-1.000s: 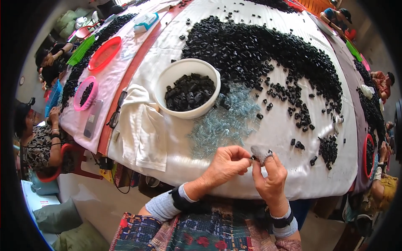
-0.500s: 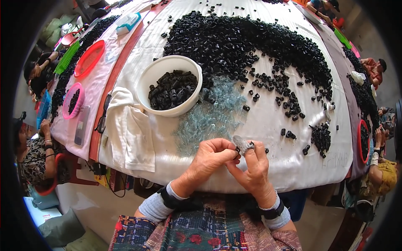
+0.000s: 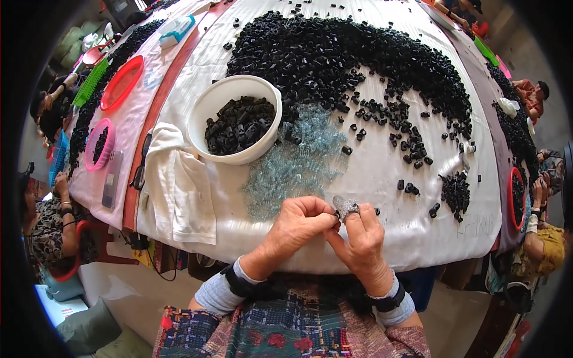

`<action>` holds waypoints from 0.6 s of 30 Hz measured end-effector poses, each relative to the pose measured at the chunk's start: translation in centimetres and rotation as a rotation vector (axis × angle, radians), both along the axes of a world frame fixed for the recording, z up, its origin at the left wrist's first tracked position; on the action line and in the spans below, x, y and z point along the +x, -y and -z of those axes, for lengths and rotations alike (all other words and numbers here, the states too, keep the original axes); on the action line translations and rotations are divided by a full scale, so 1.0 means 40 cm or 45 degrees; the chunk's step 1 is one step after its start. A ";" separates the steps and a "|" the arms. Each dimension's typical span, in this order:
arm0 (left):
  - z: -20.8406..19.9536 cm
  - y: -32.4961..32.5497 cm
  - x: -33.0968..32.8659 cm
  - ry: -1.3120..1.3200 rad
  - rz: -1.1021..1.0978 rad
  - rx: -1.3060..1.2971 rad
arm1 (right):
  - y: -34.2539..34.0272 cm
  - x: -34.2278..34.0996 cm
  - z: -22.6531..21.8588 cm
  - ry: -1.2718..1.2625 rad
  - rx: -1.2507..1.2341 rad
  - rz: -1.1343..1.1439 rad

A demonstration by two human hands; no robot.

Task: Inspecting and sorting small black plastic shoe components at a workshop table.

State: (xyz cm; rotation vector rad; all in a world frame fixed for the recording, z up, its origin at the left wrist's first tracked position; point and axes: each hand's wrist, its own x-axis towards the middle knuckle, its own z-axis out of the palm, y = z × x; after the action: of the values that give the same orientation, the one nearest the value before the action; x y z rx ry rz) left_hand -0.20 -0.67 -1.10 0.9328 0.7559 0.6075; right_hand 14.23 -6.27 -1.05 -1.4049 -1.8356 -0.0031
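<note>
My left hand (image 3: 298,225) and my right hand (image 3: 361,246) meet over the near edge of the table, fingertips pinched together. Between them is a small black plastic part (image 3: 338,215), mostly covered by the fingers. Silvery-grey wrapping (image 3: 346,206) covers a fingertip of my right hand. Just beyond my hands lies a loose heap of small pale-blue coil springs (image 3: 292,167). Behind the springs stands a white bowl (image 3: 197,140), partly filled with black plastic parts (image 3: 242,125).
A large pile of black parts (image 3: 286,53) spreads across the far table, with a smaller cluster (image 3: 455,196) at right. A white cloth (image 3: 179,191) lies left of the bowl. Other people sit at both sides, near a pink basket (image 3: 109,146) and a red basket (image 3: 513,179).
The tabletop has shifted slightly to the left in view. My hands stay pinched together at nearly the same place, with only small finger movement.
</note>
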 end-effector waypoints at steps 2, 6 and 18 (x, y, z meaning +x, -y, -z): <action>0.000 0.001 0.002 -0.077 -0.024 0.017 | 0.000 0.005 0.006 0.026 0.033 0.010; -0.004 0.002 0.000 -0.067 -0.017 0.010 | 0.000 0.014 0.010 0.012 0.057 -0.014; 0.009 -0.014 -0.009 0.110 -0.005 -0.228 | 0.001 0.026 0.009 0.000 0.047 -0.008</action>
State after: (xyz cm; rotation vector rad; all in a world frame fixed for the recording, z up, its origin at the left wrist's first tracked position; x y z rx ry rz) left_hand -0.58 -0.10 -1.46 0.7358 0.7225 0.5703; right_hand 15.28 -6.32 -1.43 -1.3734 -1.8305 -0.0338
